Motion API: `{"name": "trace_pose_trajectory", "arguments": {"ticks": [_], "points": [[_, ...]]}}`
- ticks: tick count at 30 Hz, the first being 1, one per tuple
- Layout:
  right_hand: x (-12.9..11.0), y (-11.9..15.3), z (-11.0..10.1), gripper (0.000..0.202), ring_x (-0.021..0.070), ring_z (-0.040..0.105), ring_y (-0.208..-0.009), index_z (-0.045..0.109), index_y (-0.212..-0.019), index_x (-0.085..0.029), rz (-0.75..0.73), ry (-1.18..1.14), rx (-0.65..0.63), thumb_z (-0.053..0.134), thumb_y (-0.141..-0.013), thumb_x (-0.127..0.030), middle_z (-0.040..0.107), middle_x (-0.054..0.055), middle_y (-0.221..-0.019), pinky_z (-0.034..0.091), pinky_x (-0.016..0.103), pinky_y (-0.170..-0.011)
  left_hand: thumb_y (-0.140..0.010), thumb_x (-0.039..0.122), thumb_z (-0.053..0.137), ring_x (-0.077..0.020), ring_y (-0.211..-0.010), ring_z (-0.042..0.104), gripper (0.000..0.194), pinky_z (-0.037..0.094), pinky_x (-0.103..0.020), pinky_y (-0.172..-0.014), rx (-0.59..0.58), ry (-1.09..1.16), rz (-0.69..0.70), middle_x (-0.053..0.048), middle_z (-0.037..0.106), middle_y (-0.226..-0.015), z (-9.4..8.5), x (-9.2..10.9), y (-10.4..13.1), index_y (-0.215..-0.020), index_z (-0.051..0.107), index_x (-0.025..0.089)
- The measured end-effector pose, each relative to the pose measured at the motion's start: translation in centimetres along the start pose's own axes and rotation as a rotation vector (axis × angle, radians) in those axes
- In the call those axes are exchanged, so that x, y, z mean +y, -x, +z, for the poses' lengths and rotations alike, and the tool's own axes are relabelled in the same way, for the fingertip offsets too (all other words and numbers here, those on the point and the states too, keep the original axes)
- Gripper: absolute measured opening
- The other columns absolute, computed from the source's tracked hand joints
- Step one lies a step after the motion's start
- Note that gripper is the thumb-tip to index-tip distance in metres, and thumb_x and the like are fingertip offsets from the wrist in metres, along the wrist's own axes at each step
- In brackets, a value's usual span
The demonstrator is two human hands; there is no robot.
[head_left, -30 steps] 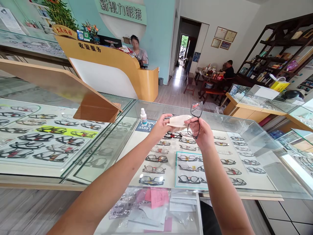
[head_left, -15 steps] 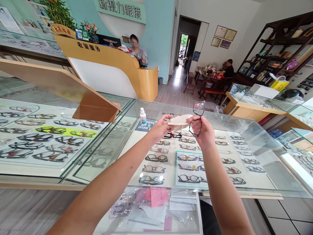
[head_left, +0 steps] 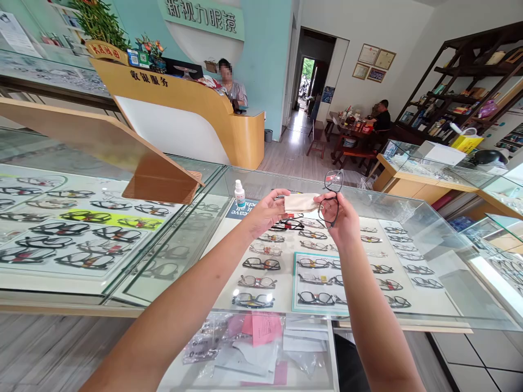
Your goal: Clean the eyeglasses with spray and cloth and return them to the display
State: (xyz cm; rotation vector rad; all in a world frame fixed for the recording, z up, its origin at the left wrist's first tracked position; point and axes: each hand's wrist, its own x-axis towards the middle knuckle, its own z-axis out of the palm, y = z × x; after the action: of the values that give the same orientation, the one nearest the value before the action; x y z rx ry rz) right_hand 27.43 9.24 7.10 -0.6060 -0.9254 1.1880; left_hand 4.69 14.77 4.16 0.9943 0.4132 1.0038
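Above the glass display case (head_left: 220, 179), my left hand (head_left: 266, 213) is closed on one end of a cream cleaning cloth (head_left: 300, 203). The cloth stretches level toward my right hand (head_left: 344, 219), whose fingertips are at its other end. My right hand is closed round a pair of dark-framed glasses (head_left: 334, 180), held on end with one lens above the other. How the right fingers grip the cloth is hidden. A small white bottle (head_left: 239, 194) stands upright on the glass, left of my left hand.
Rows of glasses (head_left: 261, 264) lie under the glass. Below is an open drawer (head_left: 332, 354) with papers and plastic bags. A slanted brown board (head_left: 159, 179) stands on the left case. One person (head_left: 235, 90) sits behind the counter (head_left: 245, 136), another (head_left: 383, 117) at a far table.
The cloth has turned from a tilted, folded-looking shape to a flatter strip facing me. My left hand has shifted slightly left, and the glasses sit slightly farther right.
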Motion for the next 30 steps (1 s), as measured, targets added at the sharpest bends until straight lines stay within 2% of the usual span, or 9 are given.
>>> {"name": "trace_pose_trajectory", "arguments": {"ticks": [8, 16, 24, 30], "points": [[-0.22, 0.09, 0.17, 0.024, 0.0200, 0.081, -0.095, 0.081, -0.091, -0.020, 0.006, 0.002, 0.028, 0.069, -0.101, -0.039, 0.086, 0.008, -0.094, 0.064, 0.027, -0.080, -0.077, 0.022, 0.096, -0.0189, -0.093, 0.075, 0.048, 0.057, -0.031, -0.084, -0.018, 0.027, 0.003, -0.007, 0.079, -0.107, -0.63, -0.17, -0.17, -0.118, 0.071, 0.020], [-0.30, 0.09, 0.29, 0.025, 0.0197, 0.081, -0.095, 0.081, -0.090, -0.019, 0.010, -0.013, 0.035, 0.069, -0.101, -0.037, 0.086, 0.010, -0.093, 0.064, 0.026, -0.080, -0.075, 0.025, 0.095, -0.0183, -0.092, 0.074, 0.051, 0.056, -0.029, -0.081, -0.007, 0.008, -0.009, -0.006, 0.077, -0.106, -0.79, 0.02, -0.13, -0.119, 0.071, 0.021], [-0.15, 0.06, 0.09, 0.024, 0.0203, 0.081, -0.097, 0.081, -0.091, -0.020, 0.010, 0.002, 0.031, 0.070, -0.100, -0.039, 0.086, 0.008, -0.093, 0.064, 0.028, -0.081, -0.073, 0.021, 0.097, -0.0168, -0.089, 0.072, 0.053, 0.054, -0.028, -0.078, -0.027, 0.010, 0.004, -0.005, 0.075, -0.105, -0.61, 0.01, 0.06, -0.121, 0.072, 0.021], [-0.12, 0.09, 0.17, 0.025, 0.0201, 0.080, -0.095, 0.082, -0.091, -0.021, 0.008, 0.003, 0.008, 0.069, -0.101, -0.040, 0.086, 0.008, -0.095, 0.064, 0.028, -0.081, -0.075, 0.027, 0.100, -0.0161, -0.088, 0.073, 0.050, 0.056, -0.028, -0.078, 0.020, 0.011, -0.023, -0.004, 0.076, -0.102, -0.45, -0.23, -0.13, -0.116, 0.072, 0.020]]}}
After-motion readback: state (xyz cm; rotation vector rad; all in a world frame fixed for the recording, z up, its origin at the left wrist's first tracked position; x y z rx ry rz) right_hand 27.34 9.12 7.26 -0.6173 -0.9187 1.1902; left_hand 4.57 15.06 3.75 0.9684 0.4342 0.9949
